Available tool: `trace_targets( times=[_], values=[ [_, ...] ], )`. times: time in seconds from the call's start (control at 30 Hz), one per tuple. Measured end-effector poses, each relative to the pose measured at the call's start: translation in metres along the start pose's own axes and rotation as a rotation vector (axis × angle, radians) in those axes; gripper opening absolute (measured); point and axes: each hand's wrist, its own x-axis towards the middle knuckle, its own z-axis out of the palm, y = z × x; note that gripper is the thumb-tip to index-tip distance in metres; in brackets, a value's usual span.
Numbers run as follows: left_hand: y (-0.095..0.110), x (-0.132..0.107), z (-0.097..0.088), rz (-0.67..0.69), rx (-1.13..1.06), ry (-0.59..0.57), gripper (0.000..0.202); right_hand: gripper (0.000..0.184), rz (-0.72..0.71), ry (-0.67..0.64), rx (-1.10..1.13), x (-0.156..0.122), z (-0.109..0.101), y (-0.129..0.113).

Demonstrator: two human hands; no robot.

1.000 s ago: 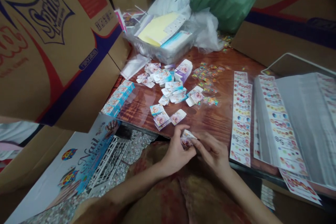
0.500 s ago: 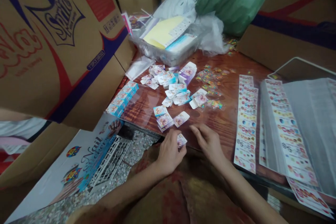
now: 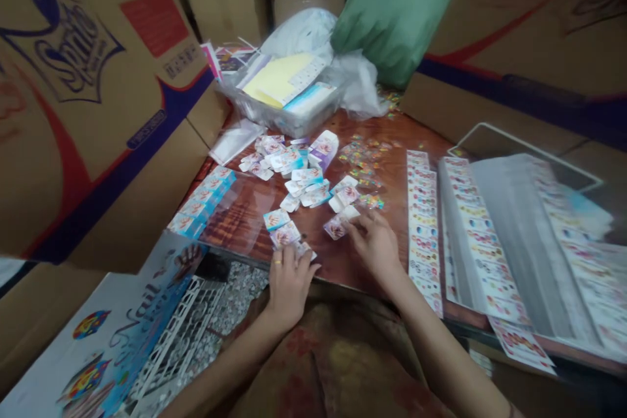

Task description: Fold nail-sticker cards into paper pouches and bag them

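At the table's near edge my left hand lies with its fingers stretched and apart. They rest on a small printed carton and the near end of a short row of cartons. My right hand reaches in from the right, thumb and fingertips closed on the edge of an open-flapped purple-and-white carton. Just beyond it lies another open carton. A loose pile of blue and purple cartons spreads farther back, next to scattered tiny colourful packets.
A blue carton row lines the table's left side. A clear plastic tub with papers stands behind. Printed sticker strips and stacked sheets lie right. Large cardboard boxes flank the table; a green sack is at the back.
My left hand has set its small carton down by the row and its fingers have spread. My right hand has moved forward onto the open carton. The camera view has shifted.
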Motion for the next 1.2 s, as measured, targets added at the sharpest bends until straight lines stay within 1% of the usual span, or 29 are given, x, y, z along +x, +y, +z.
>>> trace_targets(
  times=[0.07,0.1,0.13,0.17,0.2,0.23,0.27,0.3,0.33,0.37,0.4,0.43,0.5,0.57,0.63,0.7,0.77,0.83,0.93,1.0,1.07,1.13,1.2],
  values=[
    [0.005,0.007,-0.003,-0.009,-0.100,0.081,0.029,0.029,-0.021,-0.020,0.022,-0.006,-0.021,-0.003],
    [0.009,0.012,-0.005,-0.024,-0.184,0.094,0.036,0.028,-0.038,-0.059,0.073,-0.009,-0.030,-0.006],
    [0.014,0.018,-0.007,-0.044,-0.288,0.081,0.042,0.027,-0.060,-0.112,0.144,-0.013,-0.039,-0.010],
    [0.020,0.025,-0.007,-0.072,-0.407,0.037,0.046,0.026,-0.083,-0.167,0.221,-0.015,-0.046,-0.014],
    [0.025,0.033,-0.007,-0.108,-0.531,-0.036,0.046,0.025,-0.103,-0.214,0.294,-0.017,-0.052,-0.016],
    [0.031,0.040,-0.006,-0.158,-0.651,-0.129,0.041,0.025,-0.114,-0.237,0.347,-0.018,-0.056,-0.016],
    [0.036,0.047,-0.005,-0.227,-0.769,-0.227,0.033,0.025,-0.104,-0.226,0.365,-0.017,-0.060,-0.012],
    [0.040,0.052,-0.002,-0.313,-0.890,-0.322,0.024,0.027,-0.063,-0.178,0.333,-0.015,-0.063,-0.005],
    [0.045,0.056,0.000,-0.416,-1.017,-0.408,0.020,0.030,0.009,-0.100,0.250,-0.013,-0.064,0.006],
    [0.048,0.059,0.002,-0.522,-1.148,-0.480,0.021,0.032,0.107,-0.003,0.119,-0.010,-0.065,0.018],
    [0.052,0.061,0.004,-0.621,-1.275,-0.529,0.026,0.035,0.228,0.088,-0.059,-0.008,-0.064,0.032],
    [0.054,0.061,0.006,-0.706,-1.387,-0.560,0.033,0.038,0.328,0.129,-0.236,-0.006,-0.063,0.046],
    [0.058,0.061,0.007,-0.816,-1.525,-0.590,0.044,0.048,0.420,0.095,-0.491,-0.005,-0.058,0.070],
    [0.060,0.058,0.008,-0.845,-1.563,-0.583,0.043,0.049,0.423,0.033,-0.614,-0.005,-0.053,0.085],
    [0.061,0.057,0.010,-0.825,-1.569,-0.555,0.038,0.047,0.410,0.025,-0.631,-0.006,-0.048,0.092],
    [0.060,0.056,0.012,-0.802,-1.566,-0.505,0.035,0.049,0.409,0.081,-0.597,-0.006,-0.047,0.095],
    [0.059,0.057,0.015,-0.801,-1.558,-0.467,0.033,0.051,0.404,0.164,-0.547,-0.006,-0.046,0.098],
    [0.059,0.058,0.016,-0.795,-1.548,-0.457,0.030,0.050,0.382,0.235,-0.486,-0.005,-0.047,0.101],
    [0.060,0.060,0.017,-0.764,-1.537,-0.452,0.023,0.042,0.333,0.300,-0.353,-0.004,-0.048,0.105],
    [0.061,0.060,0.018,-0.754,-1.536,-0.442,0.022,0.039,0.309,0.337,-0.273,-0.002,-0.052,0.104],
    [0.063,0.062,0.020,-0.745,-1.533,-0.425,0.020,0.038,0.327,0.382,-0.186,0.000,-0.060,0.098],
    [0.066,0.066,0.021,-0.725,-1.532,-0.386,0.018,0.041,0.352,0.412,-0.047,0.001,-0.068,0.086],
    [0.071,0.074,0.020,-0.702,-1.557,-0.322,0.016,0.043,0.334,0.423,0.114,0.000,-0.076,0.070]
  ],
)
